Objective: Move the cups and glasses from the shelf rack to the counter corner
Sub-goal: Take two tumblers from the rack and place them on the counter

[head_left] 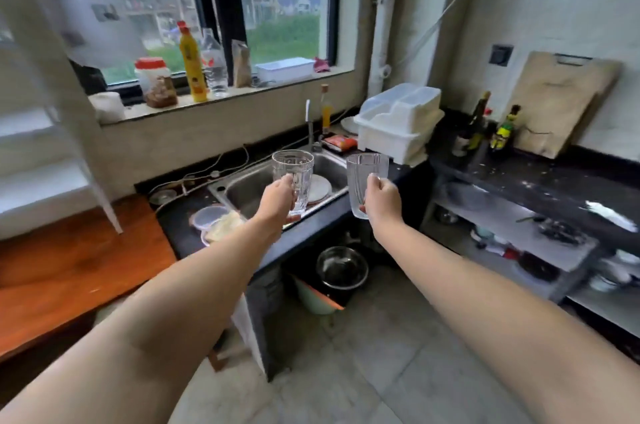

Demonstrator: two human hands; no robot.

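So, mid-carry here: left hand [277, 198] wrapped around a faceted clear glass [293, 178], right hand [381, 198] wrapped around a smoother clear glass [365, 181], both upright, both held out in the air roughly over the sink [242, 188] edge. Fingers curled tight round the lower half of each, rims free.

Looks like roughly the transit part of the job, with the white shelf rack [52, 133] off to the left and the dark counter [540, 174] running along the right wall. Probably aiming for the corner back there, near the white dish drainer [398, 126] and the bottles [485, 129] — can't say for sure which exact patch.

Tips for doing this bit well, just my take:
- Keep both glasses level and apart, no clinking together.
- Swing wide of the tap [310, 126] and the drainer, pretty crowded over there.
- Set down one at a time, base flat first, then let go.
- Pick a bare patch, well clear of the bottles and the cutting board [561, 101] leaning on the wall.
- Mind the counter edge, no parking glass right on the lip.

Hard to tell from here how much free room the corner really has.
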